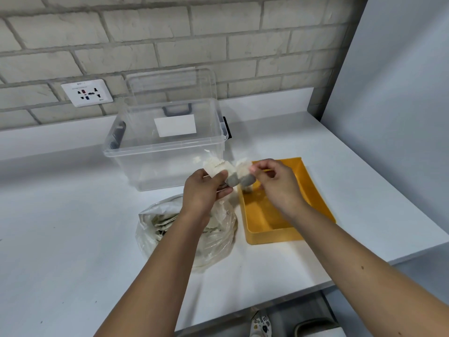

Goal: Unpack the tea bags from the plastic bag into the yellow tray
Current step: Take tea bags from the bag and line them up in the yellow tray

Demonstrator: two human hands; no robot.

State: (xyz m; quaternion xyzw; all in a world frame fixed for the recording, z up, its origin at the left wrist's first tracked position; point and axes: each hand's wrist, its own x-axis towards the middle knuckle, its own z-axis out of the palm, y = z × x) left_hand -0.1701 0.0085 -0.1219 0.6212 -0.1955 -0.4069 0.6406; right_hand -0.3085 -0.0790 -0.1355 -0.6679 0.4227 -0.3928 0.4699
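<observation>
Both your arms reach forward over the white counter (pixel 73 227), hands raised and nearly meeting above the far left corner of the yellow tray (pixel 313 193). Your left hand (pixel 202 190) has its fingers and thumb clamped on a clump of white tea bags (pixel 216 167), knuckles up. Your right hand (pixel 277 183) pinches another tea bag (pixel 243 173) between thumb and fingertip, other fingers curled loosely. The plastic bag (pixel 170 229) sits under your left forearm, just beside the tray, more tea bags inside. A clear storage box (pixel 167 144) stands behind.
</observation>
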